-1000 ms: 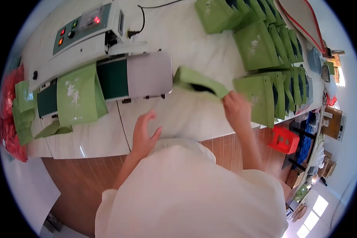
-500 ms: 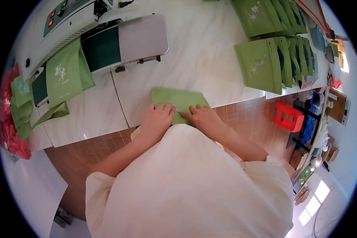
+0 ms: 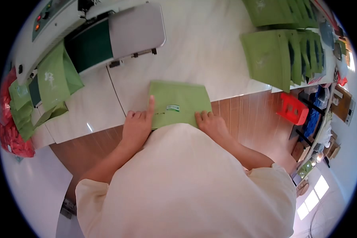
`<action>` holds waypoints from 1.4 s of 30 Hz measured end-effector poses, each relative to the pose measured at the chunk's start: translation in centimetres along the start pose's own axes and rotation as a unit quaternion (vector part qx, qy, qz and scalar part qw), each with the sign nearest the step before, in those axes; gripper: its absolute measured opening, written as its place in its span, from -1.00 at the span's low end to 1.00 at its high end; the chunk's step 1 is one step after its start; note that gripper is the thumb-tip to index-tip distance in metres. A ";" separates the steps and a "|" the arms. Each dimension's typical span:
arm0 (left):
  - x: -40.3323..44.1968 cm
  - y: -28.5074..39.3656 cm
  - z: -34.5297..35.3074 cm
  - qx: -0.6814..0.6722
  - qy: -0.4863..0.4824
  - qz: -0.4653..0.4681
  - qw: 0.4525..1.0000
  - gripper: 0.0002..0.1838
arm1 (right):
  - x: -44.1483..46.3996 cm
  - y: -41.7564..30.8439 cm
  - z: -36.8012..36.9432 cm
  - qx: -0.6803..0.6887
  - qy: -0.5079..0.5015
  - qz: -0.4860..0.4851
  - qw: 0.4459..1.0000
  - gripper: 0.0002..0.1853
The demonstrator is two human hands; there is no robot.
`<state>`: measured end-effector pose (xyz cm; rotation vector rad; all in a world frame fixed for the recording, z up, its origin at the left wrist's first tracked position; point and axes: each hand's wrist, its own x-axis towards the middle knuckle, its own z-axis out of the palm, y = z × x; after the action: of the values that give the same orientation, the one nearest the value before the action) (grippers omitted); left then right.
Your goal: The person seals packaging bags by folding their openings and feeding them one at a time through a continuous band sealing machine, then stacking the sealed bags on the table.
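A green pouch [image 3: 182, 93] lies at the front edge of the table, close against my body. It carries a small white-and-green sticker [image 3: 173, 108] and a short line of dark print. My left hand [image 3: 137, 126] grips its left edge, index finger stretched along the side and the other fingers curled. At the right edge, my right hand [image 3: 212, 123] holds the pouch with bent fingertips on top. Both thumbs are hidden.
A sealing machine with a conveyor belt [image 3: 89, 45] stands at the upper left, another green pouch [image 3: 51, 75] on it. Rows of green pouches [image 3: 265, 55] stand at the right. Red bags [image 3: 18, 137] are at the far left, and a red plastic stool [image 3: 292, 109] stands on the floor.
My hands have moved apart from the pouch's middle to its two side edges, uncovering the sticker. The view has shifted slightly.
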<state>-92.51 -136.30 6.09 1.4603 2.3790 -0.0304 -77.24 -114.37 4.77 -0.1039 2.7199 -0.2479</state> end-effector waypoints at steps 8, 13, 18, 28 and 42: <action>1.2 -1.6 -1.7 -0.090 0.041 0.071 0.993 -0.36 | 0.1 -0.1 0.4 -0.016 0.092 0.003 0.996 -0.77; 5.5 3.7 0.9 -0.042 -0.061 0.127 0.989 -0.58 | 2.8 -0.1 -1.4 0.099 0.106 -0.061 0.988 -0.75; 4.9 3.7 0.7 -0.026 -0.121 0.095 0.988 -0.70 | 1.4 1.8 -2.3 0.138 -0.020 0.016 0.990 -0.75; 8.6 -10.0 -10.3 -0.169 -0.024 -0.088 0.981 -0.82 | 12.2 4.8 -10.9 0.080 0.267 -0.047 0.959 -0.86; 16.2 -20.3 -4.3 -0.625 0.247 -0.358 0.648 -0.65 | 27.5 13.1 -10.0 0.623 0.152 0.139 0.755 -0.66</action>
<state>-117.94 -130.98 1.92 -0.2008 2.1471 1.6071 -106.87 -102.94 0.64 0.7578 2.1937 -1.9945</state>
